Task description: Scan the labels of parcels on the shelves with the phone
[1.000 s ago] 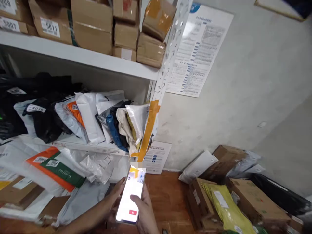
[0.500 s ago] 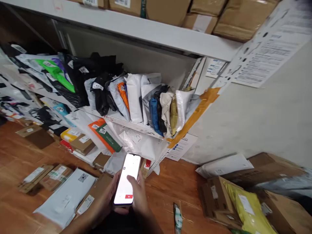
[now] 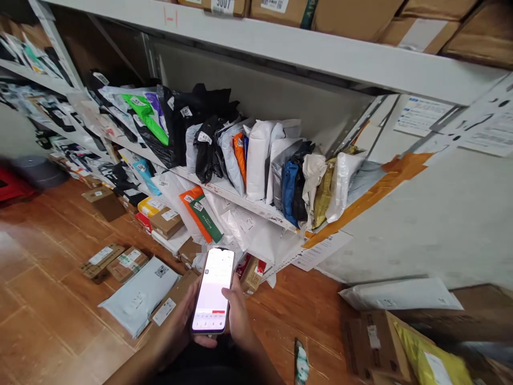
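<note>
A smartphone (image 3: 212, 286) with a lit, mostly white screen is held between both my hands, low in the head view. A keypad with digits shows at the bottom of its screen, with a red bar above it. My left hand (image 3: 186, 315) is closed along the phone's left edge. My right hand (image 3: 238, 313) wraps its right side, the thumb lying at the screen's right edge. Just beyond the phone, a green and orange packet (image 3: 202, 214) leans on the lower shelf.
Mailing bags, among them a white one (image 3: 258, 160), stand on the shelf (image 3: 248, 206). Cartons (image 3: 352, 24) fill the shelf above. A grey-white parcel (image 3: 140, 294) and small boxes lie on the floor at left. Boxes and a yellow bag (image 3: 433, 355) are piled at right.
The view has turned left, so shelves and parcels appear farther right. A digit keypad has come up on the phone screen. My right thumb has moved from mid-screen to its right edge.
</note>
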Action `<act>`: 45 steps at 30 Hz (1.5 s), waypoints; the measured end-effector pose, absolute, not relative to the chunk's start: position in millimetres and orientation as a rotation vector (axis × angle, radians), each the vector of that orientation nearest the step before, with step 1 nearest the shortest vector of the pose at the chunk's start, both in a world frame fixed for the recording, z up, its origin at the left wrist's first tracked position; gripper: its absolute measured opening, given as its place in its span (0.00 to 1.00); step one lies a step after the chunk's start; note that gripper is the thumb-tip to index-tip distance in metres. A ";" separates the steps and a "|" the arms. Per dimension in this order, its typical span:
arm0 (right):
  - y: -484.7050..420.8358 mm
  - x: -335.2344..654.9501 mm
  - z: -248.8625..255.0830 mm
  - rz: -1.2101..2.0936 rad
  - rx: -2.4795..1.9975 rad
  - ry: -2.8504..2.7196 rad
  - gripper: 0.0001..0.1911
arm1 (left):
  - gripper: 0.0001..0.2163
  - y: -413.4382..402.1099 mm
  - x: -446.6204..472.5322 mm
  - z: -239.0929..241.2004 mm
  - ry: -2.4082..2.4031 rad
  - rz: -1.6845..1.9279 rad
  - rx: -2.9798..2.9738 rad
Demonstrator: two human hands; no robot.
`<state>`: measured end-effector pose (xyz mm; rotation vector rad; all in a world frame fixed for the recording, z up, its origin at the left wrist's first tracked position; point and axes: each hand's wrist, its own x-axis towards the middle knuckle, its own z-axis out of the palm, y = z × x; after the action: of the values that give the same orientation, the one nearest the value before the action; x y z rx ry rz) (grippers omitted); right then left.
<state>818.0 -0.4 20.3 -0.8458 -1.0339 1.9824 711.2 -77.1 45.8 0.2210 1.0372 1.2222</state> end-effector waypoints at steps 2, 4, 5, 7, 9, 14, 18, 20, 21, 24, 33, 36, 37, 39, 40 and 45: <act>-0.4 820.2 25.6 2.026 -0.801 -1.041 0.29 | 0.51 -79.8 708.6 43.8 1.039 1.239 0.210; 0.0 823.6 31.9 2.026 -0.789 -1.113 0.30 | 0.49 -82.4 707.7 42.0 1.035 1.257 0.200; 0.0 825.3 34.5 2.014 -0.799 -1.159 0.30 | 0.47 -83.6 707.7 41.1 1.031 1.261 0.204; -0.7 827.6 36.3 1.991 -0.833 -1.223 0.31 | 0.46 -85.9 707.8 39.3 1.030 1.267 0.206; -2.5 827.7 33.2 2.004 -0.836 -1.225 0.30 | 0.47 -87.8 708.0 37.0 1.033 1.272 0.197; -6.8 824.2 19.2 1.933 -0.790 -1.278 0.26 | 0.48 -89.7 709.7 34.8 1.006 1.293 0.217; -3.1 832.8 22.7 2.003 -0.684 -1.268 0.32 | 0.44 -90.1 711.2 41.8 0.999 1.305 0.233; -0.3 838.9 27.9 2.074 -0.628 -1.260 0.36 | 0.43 -91.1 710.7 45.1 0.967 1.317 0.223; 0.8 841.1 30.2 2.098 -0.620 -1.255 0.38 | 0.44 -91.7 710.0 46.1 0.937 1.314 0.215; 1.6 843.6 34.3 2.117 -0.630 -1.204 0.39 | 0.51 -92.9 708.3 47.6 0.887 1.277 0.224; 3.6 850.1 33.0 1.948 -0.805 -1.170 0.25 | 0.53 -83.2 719.1 43.0 0.860 1.225 0.270; 10.9 858.1 24.1 1.941 -0.871 -1.094 0.24 | 0.52 -75.8 728.7 36.4 0.782 1.214 0.243; 13.9 862.4 20.3 1.941 -0.888 -1.062 0.24 | 0.52 -72.8 733.3 33.8 0.778 1.210 0.239; 20.6 874.8 13.9 1.952 -0.898 -1.029 0.27 | 0.51 -65.7 745.0 28.6 0.781 1.214 0.232; 24.1 882.8 11.9 1.970 -0.873 -1.040 0.30 | 0.51 -61.7 752.1 26.2 0.784 1.221 0.228; 40.2 926.5 11.7 2.150 -0.615 -1.034 0.36 | 0.47 -39.1 791.6 18.7 0.722 1.253 0.179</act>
<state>926.5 40.2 11.7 -0.6145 -1.0340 2.1503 791.6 -39.1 18.7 0.1792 0.7224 1.2525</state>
